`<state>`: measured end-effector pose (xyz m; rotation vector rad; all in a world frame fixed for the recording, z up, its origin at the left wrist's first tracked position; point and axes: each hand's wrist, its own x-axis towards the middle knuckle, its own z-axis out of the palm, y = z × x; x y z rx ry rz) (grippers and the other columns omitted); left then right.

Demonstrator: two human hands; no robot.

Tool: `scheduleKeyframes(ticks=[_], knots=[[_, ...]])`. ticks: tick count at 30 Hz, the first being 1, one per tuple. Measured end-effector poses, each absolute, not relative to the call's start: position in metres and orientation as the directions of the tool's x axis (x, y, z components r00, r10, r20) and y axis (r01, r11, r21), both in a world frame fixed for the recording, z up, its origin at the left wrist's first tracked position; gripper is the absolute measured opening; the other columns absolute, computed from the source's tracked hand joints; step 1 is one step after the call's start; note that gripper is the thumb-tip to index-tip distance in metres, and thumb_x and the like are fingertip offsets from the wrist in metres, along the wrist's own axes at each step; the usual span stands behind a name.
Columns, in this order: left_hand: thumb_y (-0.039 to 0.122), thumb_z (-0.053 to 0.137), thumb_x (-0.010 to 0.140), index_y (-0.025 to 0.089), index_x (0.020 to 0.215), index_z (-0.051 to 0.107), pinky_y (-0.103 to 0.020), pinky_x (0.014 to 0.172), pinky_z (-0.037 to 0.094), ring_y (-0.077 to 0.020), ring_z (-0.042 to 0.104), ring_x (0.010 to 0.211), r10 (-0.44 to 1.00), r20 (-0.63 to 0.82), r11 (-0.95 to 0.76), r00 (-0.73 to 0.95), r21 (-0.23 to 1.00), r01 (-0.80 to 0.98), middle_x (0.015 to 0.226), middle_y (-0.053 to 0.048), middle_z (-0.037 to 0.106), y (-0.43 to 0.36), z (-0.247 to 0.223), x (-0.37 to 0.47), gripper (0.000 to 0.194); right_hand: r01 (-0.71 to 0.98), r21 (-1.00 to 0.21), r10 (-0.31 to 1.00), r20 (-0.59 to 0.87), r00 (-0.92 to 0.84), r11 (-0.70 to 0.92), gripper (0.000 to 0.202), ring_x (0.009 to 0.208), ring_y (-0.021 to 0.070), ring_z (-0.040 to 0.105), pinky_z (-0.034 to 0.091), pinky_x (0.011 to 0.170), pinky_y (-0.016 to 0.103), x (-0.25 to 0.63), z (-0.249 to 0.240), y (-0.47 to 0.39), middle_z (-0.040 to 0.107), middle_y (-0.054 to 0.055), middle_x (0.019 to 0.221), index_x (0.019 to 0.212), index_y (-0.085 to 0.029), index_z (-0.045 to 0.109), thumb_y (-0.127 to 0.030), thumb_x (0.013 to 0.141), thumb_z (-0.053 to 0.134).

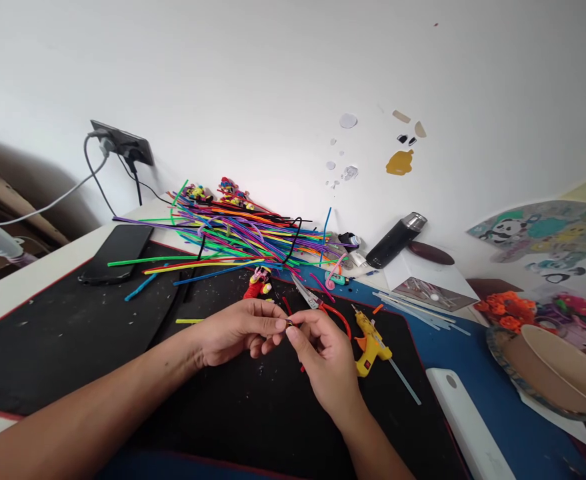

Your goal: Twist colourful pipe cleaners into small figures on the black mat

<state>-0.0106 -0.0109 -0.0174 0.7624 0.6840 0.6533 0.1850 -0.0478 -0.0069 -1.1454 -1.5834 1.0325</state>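
Observation:
My left hand [253,330] and my right hand [323,350] meet above a black mat [253,420]. Thumb and fingers of both pinch one tiny dark piece [289,323], mostly covered by the fingertips, so its kind is unclear. Just beyond the hands lies a small figure [260,280] of red, yellow and pink pipe cleaner. Scissors [323,305] with red handles rest behind my right hand. To its right is a yellow hot glue gun [373,343] with a glue stick out of its back. A short yellow pipe cleaner [189,321] sits beyond my left wrist.
A heap of coloured pipe cleaners [237,233] spreads along the wall, with small figures [230,193] behind. A phone [117,253] lies at left. At right are a black flask [397,240], loose glue sticks [417,310], a white long object [465,420] and a round basket [537,383].

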Motion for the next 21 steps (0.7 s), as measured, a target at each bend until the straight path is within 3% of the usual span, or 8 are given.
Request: scheduleKeyframes(ticks=[21], knots=[[0.035, 0.091, 0.074, 0.013, 0.086, 0.071, -0.015, 0.043, 0.042, -0.0092, 0.058, 0.052, 0.744, -0.293, 0.547, 0.6, 0.784, -0.295, 0.066, -0.001, 0.065, -0.0115, -0.0135, -0.0108, 0.032, 0.25, -0.926, 0.954, 0.245, -0.172, 0.282, 0.014, 0.055, 0.0131, 0.047, 0.039, 0.053, 0.025, 0.183, -0.0066, -0.0507, 0.053, -0.004, 0.062, 0.099, -0.021, 0.071, -0.034, 0.097, 0.067]])
